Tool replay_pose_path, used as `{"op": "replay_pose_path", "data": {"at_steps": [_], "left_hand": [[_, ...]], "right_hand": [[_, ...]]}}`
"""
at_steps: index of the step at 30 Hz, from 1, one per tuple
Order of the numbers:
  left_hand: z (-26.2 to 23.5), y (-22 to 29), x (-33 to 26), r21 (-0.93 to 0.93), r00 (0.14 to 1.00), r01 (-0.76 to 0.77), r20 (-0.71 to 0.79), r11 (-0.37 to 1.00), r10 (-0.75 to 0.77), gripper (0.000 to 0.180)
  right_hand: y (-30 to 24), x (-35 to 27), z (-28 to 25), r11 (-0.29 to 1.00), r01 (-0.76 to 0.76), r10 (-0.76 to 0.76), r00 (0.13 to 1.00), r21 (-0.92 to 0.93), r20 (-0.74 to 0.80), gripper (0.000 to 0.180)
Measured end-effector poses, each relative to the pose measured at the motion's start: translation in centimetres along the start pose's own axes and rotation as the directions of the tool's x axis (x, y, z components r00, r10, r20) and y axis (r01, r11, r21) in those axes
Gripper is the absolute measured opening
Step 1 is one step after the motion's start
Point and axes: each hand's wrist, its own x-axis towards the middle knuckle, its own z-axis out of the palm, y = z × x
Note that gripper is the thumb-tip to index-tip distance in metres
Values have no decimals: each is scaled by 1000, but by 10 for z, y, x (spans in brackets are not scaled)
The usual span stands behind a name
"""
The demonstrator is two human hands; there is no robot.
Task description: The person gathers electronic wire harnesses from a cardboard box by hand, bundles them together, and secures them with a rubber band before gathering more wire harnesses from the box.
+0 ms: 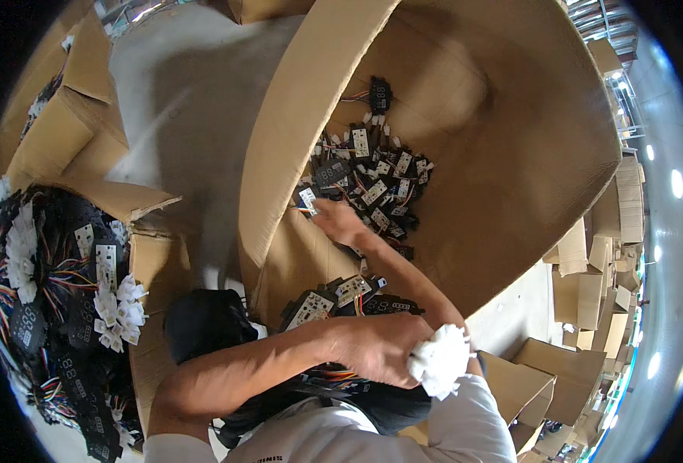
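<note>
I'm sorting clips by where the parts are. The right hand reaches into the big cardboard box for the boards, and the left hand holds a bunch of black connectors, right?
Not quite: in the head view the connectors in the left hand are white. The right hand does reach the boards in the cardboard box.

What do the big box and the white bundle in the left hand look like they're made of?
The big box looks like plain brown corrugated cardboard with a matte surface and a thick rim. The white bundle in the left hand looks like moulded plastic connectors, though blurred.

The person wears a white short-sleeved shirt [434,420] at six o'clock; both forearms are bare, without gloves.
</note>
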Motion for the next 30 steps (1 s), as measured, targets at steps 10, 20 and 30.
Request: {"op": "replay_pose_path", "data": {"at_steps": [10, 20, 30], "left_hand": [[-25, 11, 0, 179, 989, 119, -114, 977, -99, 31], [-46, 13, -11, 177, 871, 445, -311, 878, -379, 33], [-41, 14, 4, 211, 836, 425, -464, 880, -293, 21]], "right_hand": [[87, 79, 84, 911, 195, -320, 889, -362, -327, 23], [57, 173, -28, 702, -233, -45, 928, -673, -369, 13], [91, 124, -23, 899, 21, -247, 848, -437, -468, 9]]}}
